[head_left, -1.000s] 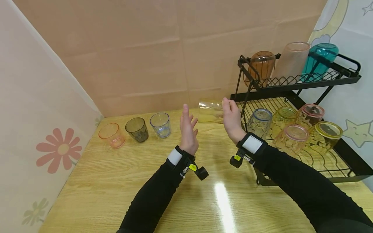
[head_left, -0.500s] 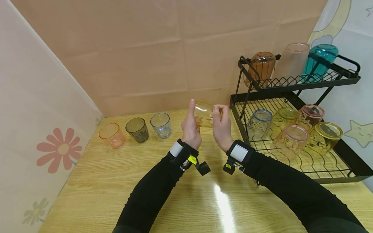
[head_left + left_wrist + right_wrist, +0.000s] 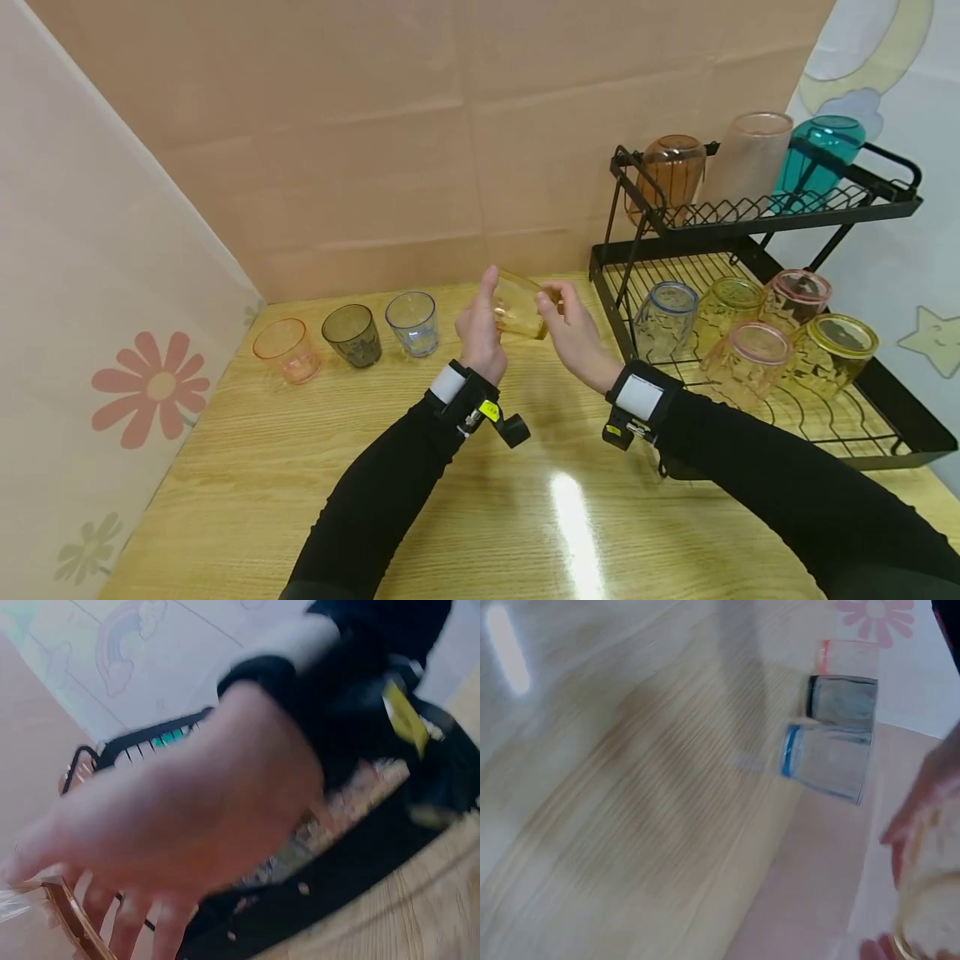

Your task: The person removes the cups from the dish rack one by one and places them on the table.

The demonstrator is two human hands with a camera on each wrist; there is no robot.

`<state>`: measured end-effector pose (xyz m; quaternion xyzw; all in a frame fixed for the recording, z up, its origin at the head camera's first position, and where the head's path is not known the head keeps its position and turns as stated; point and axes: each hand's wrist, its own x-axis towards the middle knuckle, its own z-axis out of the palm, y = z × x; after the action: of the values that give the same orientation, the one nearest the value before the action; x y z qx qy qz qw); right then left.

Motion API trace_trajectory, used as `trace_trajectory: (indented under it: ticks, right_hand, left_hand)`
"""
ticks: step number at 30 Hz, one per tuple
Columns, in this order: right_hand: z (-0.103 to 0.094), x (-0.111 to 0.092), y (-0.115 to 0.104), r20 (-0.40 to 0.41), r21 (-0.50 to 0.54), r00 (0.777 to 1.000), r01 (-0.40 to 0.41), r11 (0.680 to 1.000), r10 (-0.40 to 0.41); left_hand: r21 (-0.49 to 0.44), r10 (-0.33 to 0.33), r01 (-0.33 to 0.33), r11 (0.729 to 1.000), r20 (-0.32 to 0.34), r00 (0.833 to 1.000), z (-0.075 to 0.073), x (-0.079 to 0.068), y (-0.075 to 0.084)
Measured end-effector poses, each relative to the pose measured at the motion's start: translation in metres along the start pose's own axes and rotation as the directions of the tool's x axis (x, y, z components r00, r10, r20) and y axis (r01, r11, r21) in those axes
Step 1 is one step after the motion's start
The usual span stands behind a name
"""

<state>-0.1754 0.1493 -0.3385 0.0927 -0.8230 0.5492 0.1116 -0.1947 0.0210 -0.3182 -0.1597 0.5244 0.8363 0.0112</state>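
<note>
A clear yellow drinking glass (image 3: 516, 305) is held tilted on its side between both hands, above the back of the table. My left hand (image 3: 481, 333) grips its left end, with the thumb up along the near side and the fingers largely hidden. At the other end, my right hand (image 3: 573, 337) holds the glass with thumb and curled fingers. The left wrist view catches the right hand (image 3: 180, 810) across the middle, beside an edge of the glass (image 3: 71, 919). In the right wrist view, part of the glass (image 3: 934, 900) and blurred fingers show at the right border.
Left of the hands, an orange glass (image 3: 288, 350), a grey-brown glass (image 3: 353, 335) and a blue-rimmed glass (image 3: 413, 323) stand upright in a row. A black two-tier rack (image 3: 795, 223) at right carries several upturned glasses. A fabric backdrop (image 3: 360, 150) rises behind the table.
The right hand has brought the yellow glass leftward from beside the rack to the left hand, which has gone from open to gripping it. The glass has tilted, its right end lower.
</note>
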Motion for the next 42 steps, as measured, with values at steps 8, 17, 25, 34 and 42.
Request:
trace_trajectory:
  ticks: [8, 17, 25, 34, 42]
  right_hand:
    - [-0.036, -0.018, -0.001, 0.331, -0.339, 0.94, 0.04, 0.94, 0.079]
    - [-0.083, -0.043, -0.005, 0.539, -0.63, 0.84, 0.355, 0.69, 0.061]
    - [-0.123, -0.055, -0.007, 0.577, -0.689, 0.815, 0.452, 0.567, 0.053]
    - [-0.156, -0.063, -0.011, 0.541, -0.738, 0.841, 0.466, 0.487, 0.015]
    - [-0.184, -0.07, -0.008, 0.481, -0.76, 0.877, 0.413, 0.501, 0.006]
  left_hand:
    - [0.103, 0.082, -0.078, 0.992, -0.038, 0.996, -0.017, 0.027, -0.013]
    - [0.27, 0.202, -0.221, 0.937, 0.098, 0.975, -0.03, 0.056, -0.024]
    - [0.507, 0.338, -0.388, 0.77, 0.193, 0.921, -0.04, 0.075, -0.032]
    - [0.581, 0.417, -0.445, 0.682, 0.191, 0.889, -0.043, 0.092, -0.036]
    - [0.569, 0.43, -0.443, 0.693, 0.166, 0.887, -0.038, 0.096, -0.042]
